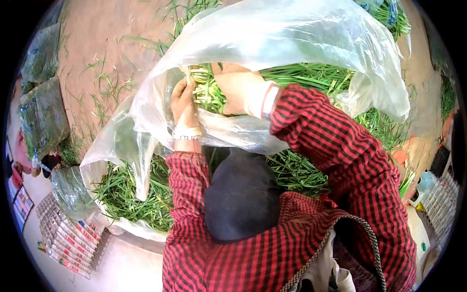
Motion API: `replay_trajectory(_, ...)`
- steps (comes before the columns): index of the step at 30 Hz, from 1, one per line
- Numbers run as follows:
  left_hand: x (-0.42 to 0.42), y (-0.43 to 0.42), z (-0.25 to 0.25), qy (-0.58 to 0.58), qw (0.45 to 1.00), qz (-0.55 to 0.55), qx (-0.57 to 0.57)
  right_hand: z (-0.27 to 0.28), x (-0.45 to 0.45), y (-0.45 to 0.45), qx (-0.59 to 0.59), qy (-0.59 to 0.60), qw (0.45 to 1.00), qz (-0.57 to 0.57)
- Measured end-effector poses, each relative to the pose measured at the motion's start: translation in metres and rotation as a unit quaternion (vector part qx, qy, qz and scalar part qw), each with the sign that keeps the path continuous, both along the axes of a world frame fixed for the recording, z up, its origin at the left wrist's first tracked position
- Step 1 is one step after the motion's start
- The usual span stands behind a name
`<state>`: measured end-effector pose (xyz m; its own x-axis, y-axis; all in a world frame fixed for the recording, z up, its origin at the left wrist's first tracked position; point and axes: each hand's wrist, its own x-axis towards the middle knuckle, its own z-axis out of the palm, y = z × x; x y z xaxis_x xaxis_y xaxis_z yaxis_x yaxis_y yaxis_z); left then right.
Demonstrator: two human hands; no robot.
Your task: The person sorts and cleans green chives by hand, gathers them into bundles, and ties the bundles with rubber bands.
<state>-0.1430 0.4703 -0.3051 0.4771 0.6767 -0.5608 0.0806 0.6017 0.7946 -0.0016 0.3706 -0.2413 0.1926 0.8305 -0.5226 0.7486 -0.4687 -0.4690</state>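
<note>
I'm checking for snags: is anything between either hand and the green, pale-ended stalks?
Nothing visible stands between the right hand and the green, pale-ended stalks. Beside the left hand, the edge of the translucent plastic bag runs close by; whether film lies between is unclear.

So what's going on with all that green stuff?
Someone in a red and black checked top has both hands at the opening of a clear plastic bag. The left hand is by the pale ends of some long green stalks, and the right hand is on them too. More greens lie closer in, and loose bits are scattered on the ground.
</note>
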Motion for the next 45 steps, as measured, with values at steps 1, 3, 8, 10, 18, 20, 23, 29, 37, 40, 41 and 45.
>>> replay_trajectory(1,0.001,0.0,0.0,0.011,1.0,0.0,0.007,-0.005,-0.003,0.004,0.024,-0.043,0.999,0.008)
replay_trajectory(3,0.003,-0.001,0.0,0.036,0.999,0.0,0.022,-0.004,-0.002,0.01,-0.001,-0.041,0.999,0.014)
replay_trajectory(8,-0.003,0.001,-0.003,0.016,1.0,0.014,-0.008,-0.007,-0.017,0.012,0.029,-0.162,0.986,0.002)
replay_trajectory(10,-0.004,-0.001,0.0,0.021,1.0,0.009,-0.008,0.001,-0.016,0.008,0.011,-0.175,0.984,0.01)
replay_trajectory(18,-0.008,0.0,0.01,0.032,0.996,0.076,0.026,-0.054,0.009,0.001,-0.051,0.224,0.972,0.042)
replay_trajectory(20,0.001,-0.011,0.053,0.029,0.996,0.079,0.035,-0.014,0.029,-0.028,-0.113,0.212,0.97,0.041)
replay_trajectory(23,0.003,-0.022,0.082,0.007,0.985,0.086,0.149,0.063,0.063,-0.072,-0.151,0.221,0.961,-0.071)
replay_trajectory(29,0.039,-0.054,0.049,-0.131,0.984,0.031,-0.115,0.047,0.09,-0.078,-0.092,0.286,0.953,0.022)
replay_trajectory(37,0.049,-0.068,0.071,-0.181,0.956,0.022,-0.23,0.061,0.013,-0.079,0.251,-0.074,0.965,-0.022)
replay_trajectory(40,0.05,-0.077,0.094,-0.135,0.983,-0.037,-0.118,0.057,-0.001,-0.076,0.255,-0.169,0.949,-0.078)
replay_trajectory(41,0.049,-0.079,0.088,-0.151,0.98,-0.041,-0.121,0.054,0.003,-0.075,0.259,-0.149,0.948,-0.106)
replay_trajectory(45,0.057,-0.081,0.081,-0.212,0.974,-0.038,-0.074,0.054,0.023,-0.076,0.196,-0.097,0.96,-0.176)
